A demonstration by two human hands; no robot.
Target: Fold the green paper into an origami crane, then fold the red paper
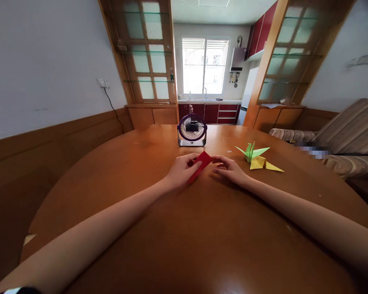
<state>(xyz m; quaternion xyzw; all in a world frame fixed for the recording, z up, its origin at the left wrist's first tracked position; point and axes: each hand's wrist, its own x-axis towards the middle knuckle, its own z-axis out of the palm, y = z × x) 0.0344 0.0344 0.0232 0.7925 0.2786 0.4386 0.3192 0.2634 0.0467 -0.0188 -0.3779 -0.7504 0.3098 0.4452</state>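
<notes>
A folded piece of red paper [201, 164] lies tilted on the round wooden table [184, 228], between my two hands. My left hand [180, 169] grips its left side with thumb and fingers. My right hand [230, 168] touches the paper's upper right corner with its fingertips, the other fingers spread on the table.
A small purple desk fan [192, 130] stands just behind the hands. A green paper crane [252, 152] and a yellow paper crane [263, 164] lie to the right. A striped sofa [340, 139] is at the far right. Wooden cabinets and a kitchen are beyond.
</notes>
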